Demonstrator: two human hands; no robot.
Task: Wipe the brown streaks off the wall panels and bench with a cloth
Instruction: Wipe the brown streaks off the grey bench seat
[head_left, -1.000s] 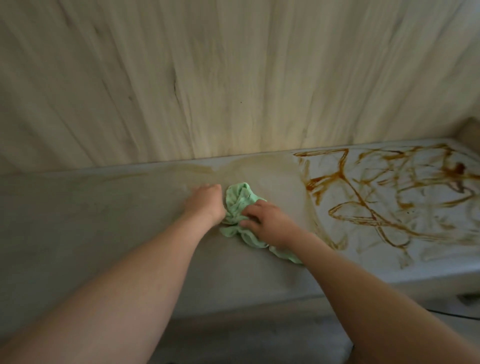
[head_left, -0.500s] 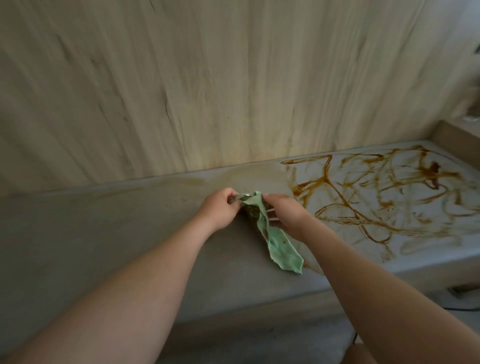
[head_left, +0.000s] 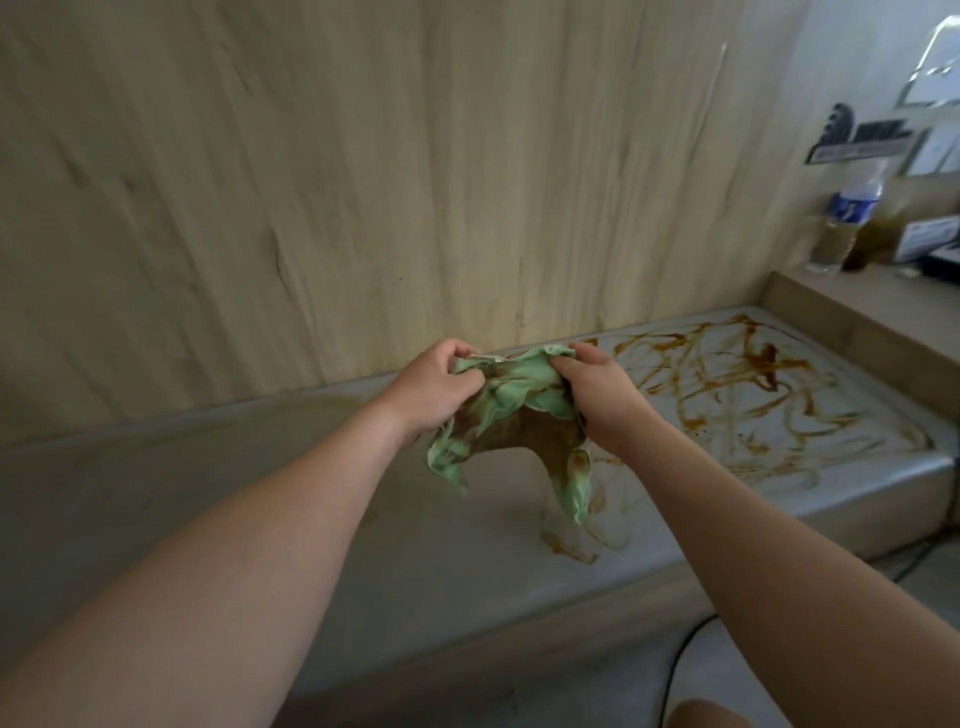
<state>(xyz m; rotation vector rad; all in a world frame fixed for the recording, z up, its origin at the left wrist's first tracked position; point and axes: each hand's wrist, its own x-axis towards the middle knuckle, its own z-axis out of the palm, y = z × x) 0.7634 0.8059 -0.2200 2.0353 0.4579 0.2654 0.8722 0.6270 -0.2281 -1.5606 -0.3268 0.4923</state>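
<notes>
**A:** Where is the cloth?

**B:** The crumpled mint-green cloth (head_left: 519, 379) hangs in the air just above the pale grey table (head_left: 234, 509), held up in front of the person. Its upper folds are green, and the middle and lower flaps are soaked brown.

**A:** And the grip?

**B:** Both hands pinch it. The left hand (head_left: 431, 387), at nine o'clock of the cloth, has its fingers curled into the top edge. The right hand (head_left: 597, 400), at three o'clock, does the same, so the fabric spreads between them with two tails drooping at six.

**A:** Why hold it so?

**B:** My guess is to open it out and find a clean face. The soiled part hangs lowest, and wiping with that would only smear.

**A:** What lies round it?

**B:** Toward two and three o'clock, thick brown streaks (head_left: 763, 364) loop across the table's right end. A smaller smear (head_left: 571, 545) sits at five o'clock, near the front edge. The stretch toward nine o'clock looks dull but shows no loops. At twelve rise the light wood-grain wall panels (head_left: 363, 182). I see no plain brown marks there, though the grain could hide faint ones.

**A:** Further out?

**B:** Far at two o'clock a clear plastic bottle (head_left: 852, 213) stands on a wooden ledge (head_left: 857, 301) beside the table's end. A black cable (head_left: 675, 660) lies on the floor at five.
</notes>
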